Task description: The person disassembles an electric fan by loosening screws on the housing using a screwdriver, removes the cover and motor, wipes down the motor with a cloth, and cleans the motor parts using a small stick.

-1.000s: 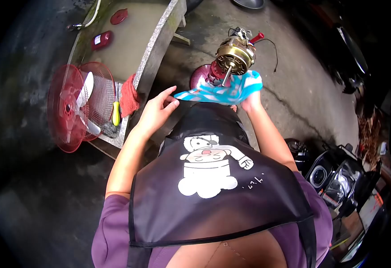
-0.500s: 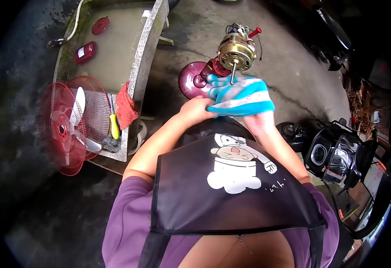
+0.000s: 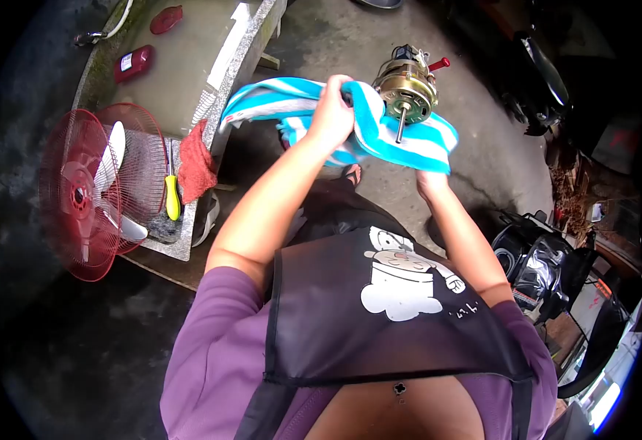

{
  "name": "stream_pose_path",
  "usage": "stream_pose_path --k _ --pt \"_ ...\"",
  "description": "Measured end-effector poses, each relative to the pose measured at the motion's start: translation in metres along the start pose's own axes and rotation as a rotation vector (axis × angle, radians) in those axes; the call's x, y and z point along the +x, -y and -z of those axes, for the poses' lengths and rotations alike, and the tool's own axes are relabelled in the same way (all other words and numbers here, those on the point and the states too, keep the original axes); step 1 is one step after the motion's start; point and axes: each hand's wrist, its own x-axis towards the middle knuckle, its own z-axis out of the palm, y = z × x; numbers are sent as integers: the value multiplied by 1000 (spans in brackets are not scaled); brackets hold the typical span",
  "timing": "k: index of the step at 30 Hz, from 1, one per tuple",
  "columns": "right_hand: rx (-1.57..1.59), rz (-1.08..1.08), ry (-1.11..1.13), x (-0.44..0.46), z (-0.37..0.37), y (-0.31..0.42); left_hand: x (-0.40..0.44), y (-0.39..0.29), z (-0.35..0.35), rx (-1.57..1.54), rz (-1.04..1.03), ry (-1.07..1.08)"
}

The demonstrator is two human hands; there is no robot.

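A blue-and-white striped towel (image 3: pixel 284 95) stretches out on both sides of a brass-coloured fan motor (image 3: pixel 409 92), whose bare shaft points toward me. My left hand (image 3: pixel 333 114) is closed on the towel's middle, left of the motor, and one end hangs out toward the basin. The towel's other part drapes over my right hand (image 3: pixel 431 182); only its wrist side shows below the cloth, fingers hidden. The motor's body stands in front of the towel at the right. A red-handled part (image 3: pixel 439 64) sticks out from the motor's far side.
At left, a stone basin (image 3: pixel 229 81) of cloudy water holds a red bottle-like piece (image 3: pixel 133 64) and a red round piece (image 3: pixel 166 20). On its ledge are a red fan cage (image 3: pixel 79 242), a yellow-handled screwdriver (image 3: pixel 172 198) and a red cloth (image 3: pixel 197 165). Black machinery (image 3: pixel 545 268) stands right.
My left hand has moved up and spread the towel out to the left. The towel now hides the dark red fan base that showed earlier. My right hand stays under the cloth.
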Motion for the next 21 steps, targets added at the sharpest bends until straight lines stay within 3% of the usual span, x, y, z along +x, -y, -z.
stream_pose_path --k 1,3,6,9,10,12,13,15,16,18,20,21 --pt "-17 30 94 13 -5 -11 7 1 -2 -250 219 136" --pt "462 -227 -21 25 -40 25 16 5 -1 -287 255 202" --pt "447 -205 15 29 -48 39 5 -30 -8 306 58 107" --pt "429 -141 -47 32 -57 48 -6 -19 -16 528 -309 -95" --pt "399 -131 -40 34 -57 50 -6 -14 -15 525 -312 -101" --pt "322 -88 -86 34 -59 43 -3 1 -15 419 -289 -180" --pt "247 -50 -138 31 -58 39 3 16 -18 215 -146 -228" --pt "240 -41 -135 27 -59 48 12 17 -10 -743 309 -89" --pt "271 -74 -105 29 -58 44 14 18 -7 -863 455 -104" --pt "328 -128 -2 29 -52 39 18 13 -14 -787 431 -25" --pt "310 -102 -35 29 -52 37 19 8 -26 -665 411 74" --pt "301 -86 -66 32 -56 37 19 6 -27 -765 448 83"
